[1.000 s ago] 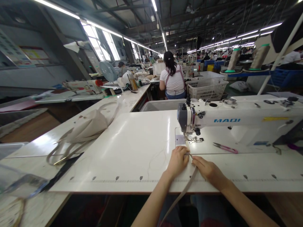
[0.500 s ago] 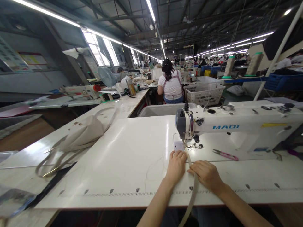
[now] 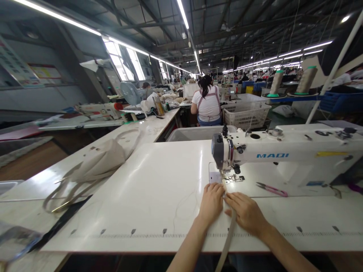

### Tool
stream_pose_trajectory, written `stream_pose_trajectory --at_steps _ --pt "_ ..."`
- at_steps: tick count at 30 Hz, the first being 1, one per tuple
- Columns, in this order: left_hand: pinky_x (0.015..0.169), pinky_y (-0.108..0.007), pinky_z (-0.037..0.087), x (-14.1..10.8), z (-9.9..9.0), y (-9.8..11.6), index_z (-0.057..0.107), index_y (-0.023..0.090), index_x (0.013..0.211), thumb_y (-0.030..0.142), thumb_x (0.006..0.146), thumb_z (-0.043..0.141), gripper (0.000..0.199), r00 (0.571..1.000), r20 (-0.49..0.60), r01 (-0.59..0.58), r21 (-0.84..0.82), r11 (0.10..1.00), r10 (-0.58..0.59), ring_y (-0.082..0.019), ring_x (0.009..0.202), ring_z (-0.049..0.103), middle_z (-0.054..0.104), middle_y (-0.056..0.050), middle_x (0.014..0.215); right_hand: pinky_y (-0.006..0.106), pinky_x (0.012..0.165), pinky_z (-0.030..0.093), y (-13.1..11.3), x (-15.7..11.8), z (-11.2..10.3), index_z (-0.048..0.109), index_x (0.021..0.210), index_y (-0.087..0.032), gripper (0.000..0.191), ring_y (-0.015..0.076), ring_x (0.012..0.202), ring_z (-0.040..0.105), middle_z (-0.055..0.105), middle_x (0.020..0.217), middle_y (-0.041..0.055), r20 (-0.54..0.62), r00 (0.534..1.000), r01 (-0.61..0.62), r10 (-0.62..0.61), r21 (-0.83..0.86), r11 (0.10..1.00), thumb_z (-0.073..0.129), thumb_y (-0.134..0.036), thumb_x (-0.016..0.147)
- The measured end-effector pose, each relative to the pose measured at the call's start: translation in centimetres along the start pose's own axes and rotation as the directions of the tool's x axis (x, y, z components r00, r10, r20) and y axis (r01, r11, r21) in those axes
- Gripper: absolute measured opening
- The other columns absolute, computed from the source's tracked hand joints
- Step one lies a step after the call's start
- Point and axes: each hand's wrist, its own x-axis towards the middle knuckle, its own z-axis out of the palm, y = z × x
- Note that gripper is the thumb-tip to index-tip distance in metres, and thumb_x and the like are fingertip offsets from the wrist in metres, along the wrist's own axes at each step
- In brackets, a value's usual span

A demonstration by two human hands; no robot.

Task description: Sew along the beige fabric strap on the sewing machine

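A narrow beige strap [image 3: 227, 240] runs from under the presser foot of the white sewing machine [image 3: 295, 155] toward me and hangs over the table's front edge. My left hand [image 3: 212, 201] lies against its left side just in front of the needle, fingers bent and pressed together at the strap. From the right, my right hand [image 3: 246, 211] is closed around the strap, its fingertips almost touching my left ones. Part of the strap is hidden beneath the fingers. Pink-handled thread snips [image 3: 272, 189] rest on the machine bed, right of my hands.
On the side table to my left lies a beige bag piece with straps [image 3: 99, 162]. A ruler scale [image 3: 141, 235] runs along the table's front. Beyond the table are a grey bin [image 3: 195, 132], a seated co-worker [image 3: 208, 104] and a white basket [image 3: 245, 115]. Thread cones [image 3: 275, 83] stand at right.
My right hand has moved forward and left along the strap, closer to my left hand and the needle. The view has shifted slightly.
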Motion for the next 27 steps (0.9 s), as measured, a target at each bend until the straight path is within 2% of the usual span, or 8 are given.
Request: stream_pose_trajectory --at_steps 4,9,13,15,17,20,24,27 --pt "0.095 -0.04 0.035 0.1 -0.1 0.0 0.059 0.022 0.095 0.006 0.078 0.046 0.026 1.0 -0.005 0.005 -0.058 0.998 -0.005 -0.021 0.106 0.048 0.062 -0.001 0.109 0.035 0.073 0.049 -0.3 -0.7 -1.3 0.059 0.098 -0.015 0.026 0.0212 0.083 0.06 0.067 0.09 0.0098 -0.185 0.979 0.103 -0.089 0.067 0.992 0.049 -0.036 0.086" --pt "0.095 -0.042 0.035 0.0 -0.1 -0.1 0.06 0.02 0.092 0.006 0.078 0.046 0.025 1.0 -0.005 0.007 -0.035 0.999 -0.007 -0.021 0.106 0.047 0.062 -0.003 0.108 0.034 0.052 0.035 -0.2 -1.5 -1.9 0.058 0.081 -0.015 0.052 0.0189 0.055 0.047 0.053 0.058 0.0052 -0.359 0.933 0.066 -0.022 0.109 0.992 0.027 -0.056 0.087" --pt "0.095 -0.04 0.036 -0.1 -0.1 -0.2 0.06 0.021 0.091 0.005 0.078 0.047 0.025 1.0 -0.011 -0.002 -0.049 0.999 0.002 -0.02 0.106 0.047 0.062 -0.001 0.11 0.032 0.053 0.032 0.1 -1.1 -0.9 0.054 0.069 -0.019 0.026 0.0155 0.052 0.044 0.051 0.053 0.0 -0.334 0.94 -0.061 0.065 0.023 0.998 0.051 -0.04 0.085" --pt "0.095 -0.04 0.036 -0.1 -0.1 -0.2 0.06 0.021 0.093 0.004 0.077 0.047 0.027 1.0 -0.011 -0.01 -0.049 0.999 0.009 -0.02 0.107 0.046 0.062 -0.002 0.111 0.031 0.057 0.034 0.2 -0.7 -0.4 0.056 0.073 -0.019 0.014 0.0149 0.057 0.05 0.056 0.059 -0.0002 -0.277 0.952 -0.136 0.127 -0.012 0.991 0.058 -0.028 0.084" --pt "0.095 -0.04 0.036 -0.1 -0.1 -0.1 0.06 0.021 0.094 0.002 0.076 0.047 0.029 1.0 -0.007 -0.013 -0.052 0.999 0.013 -0.02 0.106 0.047 0.062 -0.002 0.11 0.029 0.059 0.036 0.3 -0.4 -0.1 0.059 0.079 -0.02 0.01 0.0151 0.063 0.054 0.058 0.065 0.0005 -0.2 0.964 -0.184 0.178 -0.012 0.983 0.056 -0.027 0.085" --pt "0.094 -0.04 0.036 -0.1 -0.2 -0.1 0.06 0.021 0.094 0.002 0.075 0.046 0.03 1.0 -0.003 -0.009 -0.066 0.998 0.009 -0.02 0.106 0.047 0.063 -0.002 0.109 0.028 0.059 0.039 0.2 -0.5 -0.3 0.06 0.086 -0.02 0.014 0.0153 0.066 0.055 0.06 0.072 0.0027 -0.129 0.987 -0.091 0.095 0.037 0.995 0.054 -0.032 0.086" --pt "0.094 -0.04 0.037 0.0 -0.2 -0.2 0.06 0.021 0.091 0.003 0.076 0.046 0.027 1.0 -0.012 0.001 -0.084 0.996 -0.002 -0.02 0.106 0.048 0.063 -0.002 0.108 0.031 0.056 0.043 0.0 -1.2 -1.1 0.057 0.09 -0.015 0.031 0.0181 0.064 0.054 0.06 0.073 0.0078 -0.244 0.962 0.16 -0.121 0.147 0.976 0.046 -0.044 0.087" --pt "0.094 -0.04 0.037 -0.1 -0.1 -0.1 0.06 0.02 0.089 0.003 0.077 0.045 0.026 1.0 -0.017 0.006 -0.1 0.995 -0.008 -0.021 0.105 0.047 0.063 -0.002 0.107 0.032 0.053 0.044 0.1 -1.3 -0.9 0.055 0.088 -0.014 0.036 0.019 0.062 0.054 0.058 0.07 0.0082 -0.278 0.956 0.146 -0.091 0.183 0.972 0.044 -0.048 0.086"
